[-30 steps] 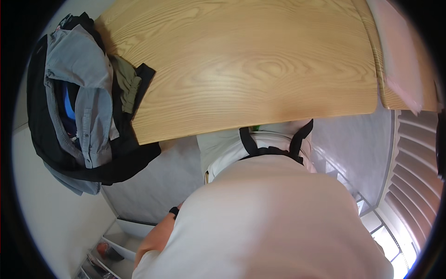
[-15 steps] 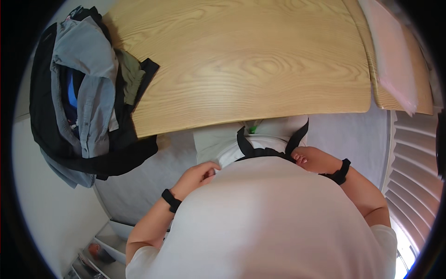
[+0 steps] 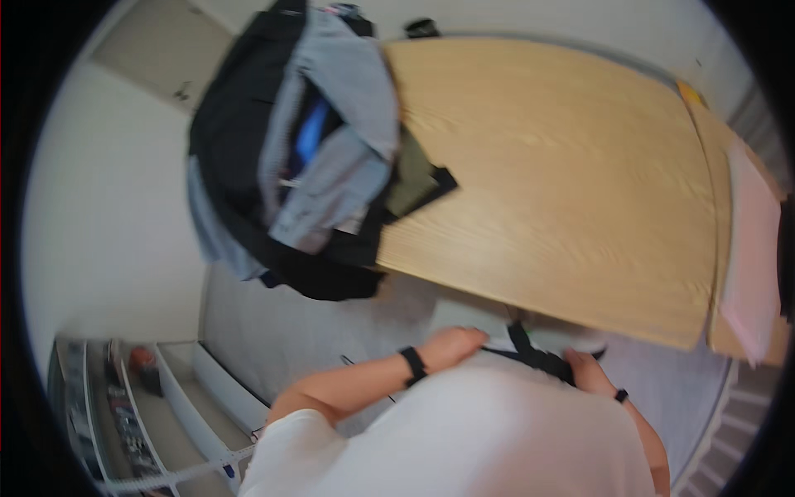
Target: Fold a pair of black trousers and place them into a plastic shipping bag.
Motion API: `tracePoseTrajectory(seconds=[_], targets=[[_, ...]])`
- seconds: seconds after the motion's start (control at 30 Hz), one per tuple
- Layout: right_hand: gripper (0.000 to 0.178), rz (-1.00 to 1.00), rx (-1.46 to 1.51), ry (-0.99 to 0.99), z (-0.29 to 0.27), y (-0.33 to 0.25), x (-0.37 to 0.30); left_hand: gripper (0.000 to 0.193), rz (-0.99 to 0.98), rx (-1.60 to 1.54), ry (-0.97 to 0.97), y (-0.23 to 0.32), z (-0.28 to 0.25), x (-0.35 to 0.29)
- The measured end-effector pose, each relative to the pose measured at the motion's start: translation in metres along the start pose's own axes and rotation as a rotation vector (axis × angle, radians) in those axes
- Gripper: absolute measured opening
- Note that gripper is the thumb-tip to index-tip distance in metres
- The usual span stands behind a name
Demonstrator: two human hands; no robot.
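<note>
A black fabric band with loose ends [image 3: 538,358] lies across my waist, against the lower part of my white shirt [image 3: 497,414]. My left hand [image 3: 455,346] is at the band's left end, its fingers curled in; what they pinch, if anything, is hidden. At the right end my right hand [image 3: 590,373] has its fingers closed against the band, which seems to be gripped there. Each wrist wears a black strap. Motion blur softens the fingertips.
In front of me stands a wooden table [image 3: 563,182]. A heap of clothes [image 3: 339,166], black, grey-blue and olive, hangs over its left edge. A pink sheet [image 3: 749,257] lies on a side surface at right. Low at left is a white shelf unit [image 3: 178,389] with small items.
My view has swung to the left, so the table and clothes sit further right and the shelf shows more. My left hand has come closer to the band; the right stays at its right end.
</note>
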State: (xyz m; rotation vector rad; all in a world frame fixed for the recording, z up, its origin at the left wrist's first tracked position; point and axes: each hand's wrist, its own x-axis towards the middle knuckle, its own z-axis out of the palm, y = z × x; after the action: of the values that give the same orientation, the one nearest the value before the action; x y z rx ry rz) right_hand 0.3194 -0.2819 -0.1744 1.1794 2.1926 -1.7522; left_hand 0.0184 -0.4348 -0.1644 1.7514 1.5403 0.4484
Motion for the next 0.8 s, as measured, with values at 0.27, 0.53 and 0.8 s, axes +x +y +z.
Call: tracePoseTrajectory(seconds=[0.27,0.53,0.8], targets=[[0.042,0.163,0.172,-0.18,-0.024,-0.013,0.012,0.017,0.001,-0.038,-0.053,0.011,-0.03,0.001],[0.029,-0.046,0.32,-0.222,-0.089,-0.111,-0.061,0.009,-0.081,0.331,1.105,0.059,-0.252,-0.072],[0.023,-0.093,0.612,0.116,-0.116,-0.153,-0.048,0.07,-1.167,0.366,1.462,-0.053,-0.408,-0.116]])
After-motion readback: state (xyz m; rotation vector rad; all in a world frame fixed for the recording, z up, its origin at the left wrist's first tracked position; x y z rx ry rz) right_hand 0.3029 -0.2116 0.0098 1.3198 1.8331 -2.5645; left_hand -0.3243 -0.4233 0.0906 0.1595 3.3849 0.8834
